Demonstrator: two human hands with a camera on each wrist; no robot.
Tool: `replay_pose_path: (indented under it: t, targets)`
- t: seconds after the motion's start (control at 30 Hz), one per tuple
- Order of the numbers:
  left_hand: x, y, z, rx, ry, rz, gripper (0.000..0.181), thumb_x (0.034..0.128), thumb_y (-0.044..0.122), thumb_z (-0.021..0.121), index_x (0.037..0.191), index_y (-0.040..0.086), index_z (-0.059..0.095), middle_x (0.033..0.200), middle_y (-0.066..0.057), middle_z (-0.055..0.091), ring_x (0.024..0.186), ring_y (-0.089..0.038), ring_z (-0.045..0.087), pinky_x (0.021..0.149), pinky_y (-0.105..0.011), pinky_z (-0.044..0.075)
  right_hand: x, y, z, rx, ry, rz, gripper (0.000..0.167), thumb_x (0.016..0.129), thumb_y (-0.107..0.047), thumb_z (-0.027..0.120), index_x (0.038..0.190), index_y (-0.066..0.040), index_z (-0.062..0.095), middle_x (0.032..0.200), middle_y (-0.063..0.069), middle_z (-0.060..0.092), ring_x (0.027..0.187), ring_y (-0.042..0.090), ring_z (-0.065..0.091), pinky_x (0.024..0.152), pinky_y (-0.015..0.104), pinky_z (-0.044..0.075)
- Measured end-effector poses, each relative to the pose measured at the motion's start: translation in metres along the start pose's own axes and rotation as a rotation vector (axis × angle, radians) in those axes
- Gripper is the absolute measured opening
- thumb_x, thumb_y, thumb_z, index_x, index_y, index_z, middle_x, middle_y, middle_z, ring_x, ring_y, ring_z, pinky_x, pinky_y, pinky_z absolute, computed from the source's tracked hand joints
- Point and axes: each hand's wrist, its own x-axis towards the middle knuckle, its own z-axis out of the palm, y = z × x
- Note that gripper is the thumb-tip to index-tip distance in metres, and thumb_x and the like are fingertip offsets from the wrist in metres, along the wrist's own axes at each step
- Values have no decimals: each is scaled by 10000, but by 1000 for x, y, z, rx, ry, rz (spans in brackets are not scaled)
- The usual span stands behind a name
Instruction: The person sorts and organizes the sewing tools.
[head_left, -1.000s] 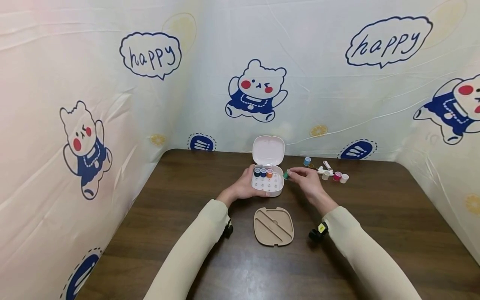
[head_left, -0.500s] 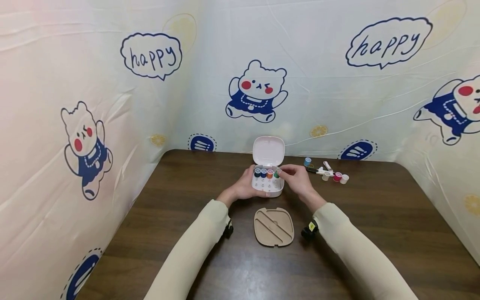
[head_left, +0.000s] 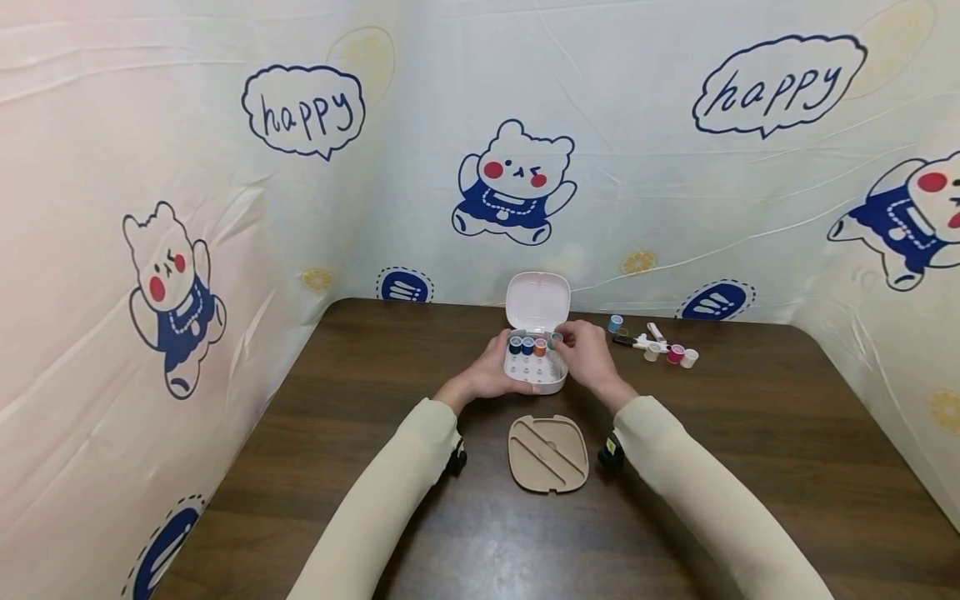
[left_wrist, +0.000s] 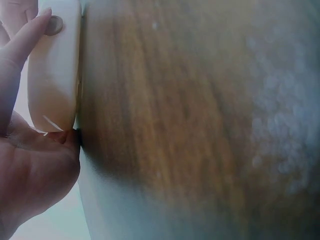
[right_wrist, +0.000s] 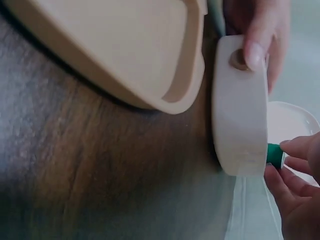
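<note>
My left hand (head_left: 489, 372) grips the left side of a small white sewing box (head_left: 546, 387), its thumb at the front near a round button (left_wrist: 54, 25). The box's lid (head_left: 537, 302) stands raised at the back. Inside, dark thread spools (head_left: 528, 346) and an orange spool (head_left: 541, 347) stand in the back row, with bare pegs in front. My right hand (head_left: 590, 357) pinches a green thread spool (right_wrist: 274, 155) at the back right of that row. The right wrist view shows the spool's lower end hidden behind the box wall.
A tan divided tray (head_left: 548, 454) lies on the wooden table in front of the box. To the right are a blue spool (head_left: 615, 323), a magenta spool (head_left: 676, 354), white spools (head_left: 690, 358) and a small black-and-white item (head_left: 636, 341). A printed cloth hangs behind.
My right hand has carried the green spool leftward from beside the box into the back row's right end. My left hand and the box have stayed in place.
</note>
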Motion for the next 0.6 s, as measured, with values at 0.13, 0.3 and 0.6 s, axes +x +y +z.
replay_pose_path:
  t: [0.13, 0.3, 0.6]
  targets:
    - [4, -5, 2, -6, -2, -3, 1205, 723, 434, 925, 1595, 153, 142, 1491, -139, 331, 1305, -253, 408, 1124, -444, 350, -1, -5, 2, -101, -27, -17, 210, 971, -68, 693, 1162, 10, 732, 1088, 156, 678, 958, 274, 636, 834, 427, 576]
    - [10, -12, 4, -23, -6, -10, 1231, 690, 426, 945, 1595, 178, 148, 1480, -113, 343, 1283, -223, 415, 1111, -422, 359, -1, -6, 2, -161, -28, -13, 193, 967, -74, 699, 1137, 6, 743, 1077, 142, 673, 933, 263, 611, 811, 409, 561]
    - [10, -12, 3, -21, -1, -26, 1244, 674, 458, 950, 1593, 192, 155, 1481, -98, 347, 1294, -210, 411, 1118, -408, 355, 2, -5, 0, -164, -11, 5, 203, 962, -65, 701, 1144, 11, 747, 1064, 151, 706, 914, 266, 642, 800, 415, 573]
